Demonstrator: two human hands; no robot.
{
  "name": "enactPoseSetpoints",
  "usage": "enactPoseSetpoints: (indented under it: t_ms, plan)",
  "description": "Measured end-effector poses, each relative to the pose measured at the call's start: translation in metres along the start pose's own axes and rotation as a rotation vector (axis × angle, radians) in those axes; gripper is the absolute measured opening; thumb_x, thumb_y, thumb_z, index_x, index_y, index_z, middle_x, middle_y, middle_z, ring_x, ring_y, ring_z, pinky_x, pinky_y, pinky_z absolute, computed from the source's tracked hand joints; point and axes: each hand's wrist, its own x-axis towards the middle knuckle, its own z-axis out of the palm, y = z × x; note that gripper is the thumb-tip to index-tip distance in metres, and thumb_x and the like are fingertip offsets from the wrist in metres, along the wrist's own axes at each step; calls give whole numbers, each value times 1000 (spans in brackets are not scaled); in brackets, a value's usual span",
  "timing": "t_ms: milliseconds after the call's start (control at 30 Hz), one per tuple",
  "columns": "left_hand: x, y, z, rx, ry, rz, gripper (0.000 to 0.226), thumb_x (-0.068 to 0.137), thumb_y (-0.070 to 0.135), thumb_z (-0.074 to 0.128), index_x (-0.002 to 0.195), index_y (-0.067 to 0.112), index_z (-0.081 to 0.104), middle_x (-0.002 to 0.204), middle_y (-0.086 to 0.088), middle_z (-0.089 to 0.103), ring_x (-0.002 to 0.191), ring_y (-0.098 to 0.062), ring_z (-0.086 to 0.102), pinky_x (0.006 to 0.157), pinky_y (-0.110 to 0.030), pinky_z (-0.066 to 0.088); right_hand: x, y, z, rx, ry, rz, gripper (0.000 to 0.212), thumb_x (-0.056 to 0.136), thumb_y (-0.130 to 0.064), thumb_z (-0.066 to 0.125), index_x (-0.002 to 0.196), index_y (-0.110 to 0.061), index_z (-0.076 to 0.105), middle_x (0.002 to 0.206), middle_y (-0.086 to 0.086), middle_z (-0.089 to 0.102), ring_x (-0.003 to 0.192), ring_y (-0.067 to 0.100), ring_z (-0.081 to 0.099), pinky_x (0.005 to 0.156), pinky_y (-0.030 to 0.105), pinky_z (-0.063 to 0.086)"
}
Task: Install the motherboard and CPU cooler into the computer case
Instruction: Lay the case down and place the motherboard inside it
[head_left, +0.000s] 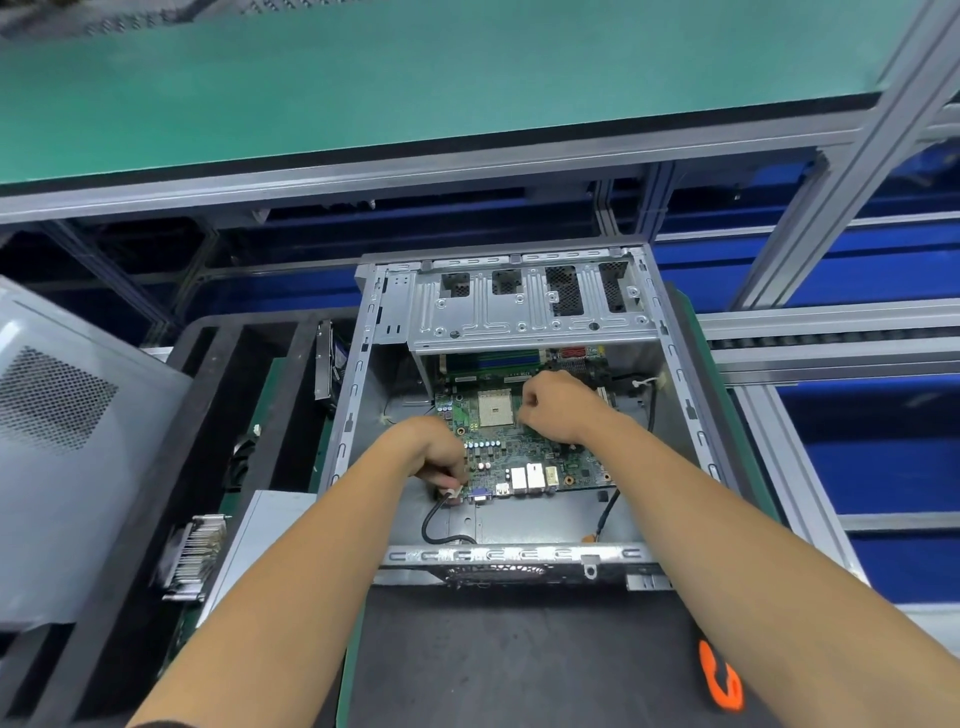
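An open grey computer case (353, 415) lies in front of me with the green motherboard (524, 457) inside it. My left hand (434, 452) grips the board's near left corner, beside a white cable plug (451, 493). My right hand (558, 405) is curled on the board just right of the square CPU socket (493, 408); what its fingers hold is hidden. A finned CPU cooler (195, 556) rests outside the case at the left, on a black foam tray (130, 571).
A drive cage (524, 306) spans the far end of the case. Black cables (434, 519) loop over the case floor near the front. A grey side panel (57, 441) leans at the left. An orange-handled tool (719, 680) lies on the black mat at the right.
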Motion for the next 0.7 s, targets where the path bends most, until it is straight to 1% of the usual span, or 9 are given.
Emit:
enactPoseSetpoints:
  t_ms: [167, 300, 367, 433, 500, 533, 633, 700]
  plan:
    - [3, -1, 1, 7, -13, -3, 6, 84, -7, 62, 80, -3, 60, 81, -12, 66, 46, -9, 64, 54, -17, 55, -1, -1, -1, 0, -7, 11, 28, 92, -18, 56, 67, -10, 49, 69, 8, 51, 61, 22, 44, 59, 29, 38]
    - [4, -1, 2, 4, -9, -6, 6, 84, -6, 62, 80, -3, 60, 77, -11, 66, 44, -9, 63, 53, -16, 54, 0, 0, 0, -8, -7, 11, 31, 93, -19, 55, 64, -12, 47, 68, 6, 51, 61, 22, 44, 60, 29, 39]
    - [3, 0, 3, 16, -18, -11, 5, 85, -5, 61, 81, -3, 60, 79, -12, 68, 44, -8, 63, 53, -15, 53, 0, 0, 0, -10, -12, 14, 27, 93, -19, 55, 68, -9, 51, 72, 8, 55, 63, 22, 47, 61, 30, 41]
    - [1, 1, 4, 27, -38, -15, 3, 87, -5, 59, 84, -5, 60, 86, -13, 71, 44, -7, 63, 54, -14, 52, 1, 1, 1, -6, -18, 14, 23, 93, -20, 56, 75, -7, 57, 78, 12, 59, 66, 22, 49, 62, 31, 44]
    - [0, 2, 5, 22, -42, -20, 3, 87, -5, 58, 88, -6, 61, 93, -16, 72, 45, -7, 62, 55, -13, 51, 0, 1, 1, -4, -16, 11, 21, 93, -21, 57, 77, -8, 57, 78, 11, 58, 65, 22, 49, 62, 31, 43]
    - [-1, 2, 4, 17, -37, -21, 5, 88, -5, 57, 90, -7, 61, 91, -15, 72, 44, -7, 62, 54, -13, 51, 0, 1, 1, -5, -14, 11, 21, 93, -21, 57, 76, -9, 56, 77, 10, 57, 65, 22, 49, 62, 30, 42]
    - [-2, 2, 2, 2, 5, -9, 9, 86, -5, 59, 95, -7, 61, 71, -11, 69, 40, -7, 59, 50, -14, 49, 0, 0, 1, -5, -19, 12, 20, 93, -21, 57, 77, -9, 54, 77, 11, 55, 65, 22, 47, 62, 30, 40]
    - [-4, 3, 3, -7, 11, -12, 8, 85, -5, 60, 93, -7, 59, 59, -10, 68, 38, -8, 59, 48, -14, 50, -1, 0, 1, -5, -20, 22, 19, 93, -21, 57, 79, -8, 58, 81, 17, 62, 67, 22, 49, 63, 30, 41]
